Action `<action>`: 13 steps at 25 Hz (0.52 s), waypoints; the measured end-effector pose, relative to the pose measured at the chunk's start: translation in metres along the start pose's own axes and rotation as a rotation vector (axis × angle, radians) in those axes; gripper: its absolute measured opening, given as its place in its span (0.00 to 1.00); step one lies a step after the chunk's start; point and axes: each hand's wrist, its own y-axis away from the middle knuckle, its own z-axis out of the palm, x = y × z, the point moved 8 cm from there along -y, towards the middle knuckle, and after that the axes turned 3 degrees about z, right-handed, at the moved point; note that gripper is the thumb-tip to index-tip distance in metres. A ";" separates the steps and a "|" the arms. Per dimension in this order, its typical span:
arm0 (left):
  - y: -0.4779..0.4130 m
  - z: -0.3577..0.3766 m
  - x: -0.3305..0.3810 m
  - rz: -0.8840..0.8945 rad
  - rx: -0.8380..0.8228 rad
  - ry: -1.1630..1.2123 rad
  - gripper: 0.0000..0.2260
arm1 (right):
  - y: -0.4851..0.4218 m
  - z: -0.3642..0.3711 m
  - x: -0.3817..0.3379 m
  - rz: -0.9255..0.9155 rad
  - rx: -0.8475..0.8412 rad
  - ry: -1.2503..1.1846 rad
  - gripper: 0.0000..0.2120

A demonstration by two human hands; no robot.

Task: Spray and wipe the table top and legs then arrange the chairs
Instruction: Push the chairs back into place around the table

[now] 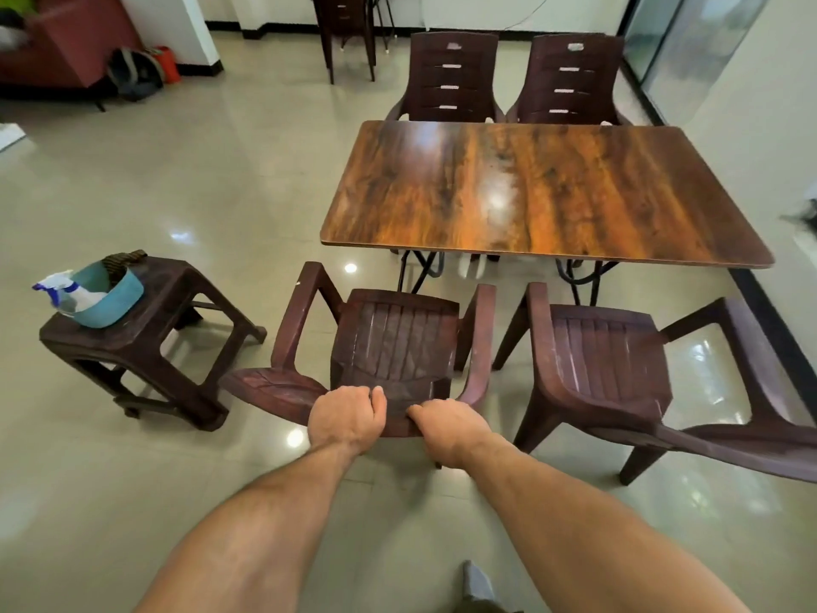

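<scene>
A glossy wooden table [544, 188] stands ahead on black metal legs [418, 269]. A brown plastic armchair [398, 342] faces its near left side, a little short of the edge. My left hand [347, 418] and my right hand [448, 429] both grip the top of this chair's backrest, side by side. A second brown chair [605, 360] stands to its right, angled. Two more chairs [453, 77] [570, 79] are pushed in at the table's far side. A spray bottle [66, 292] and a dark cloth [121, 261] lie in a teal bowl [112, 303].
The bowl rests on a brown plastic stool [146, 342] to the left of the held chair. Stacked chairs [347, 28] stand at the back wall. A backpack [135, 73] lies by a red cabinet at the far left. A wall and glass door run along the right.
</scene>
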 end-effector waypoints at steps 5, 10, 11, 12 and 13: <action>-0.009 0.003 0.039 -0.018 0.006 0.034 0.25 | 0.005 0.000 0.039 0.036 0.031 0.043 0.11; -0.023 0.011 0.083 0.013 -0.011 0.051 0.26 | 0.017 -0.003 0.084 0.081 0.046 0.056 0.13; -0.026 0.013 0.091 0.021 -0.015 0.050 0.26 | 0.021 -0.002 0.091 0.092 0.050 0.046 0.13; -0.027 0.015 0.094 0.022 -0.015 0.053 0.25 | 0.022 -0.001 0.094 0.091 0.052 0.038 0.14; -0.028 0.016 0.097 0.021 -0.011 0.051 0.25 | 0.023 -0.002 0.097 0.088 0.048 0.039 0.14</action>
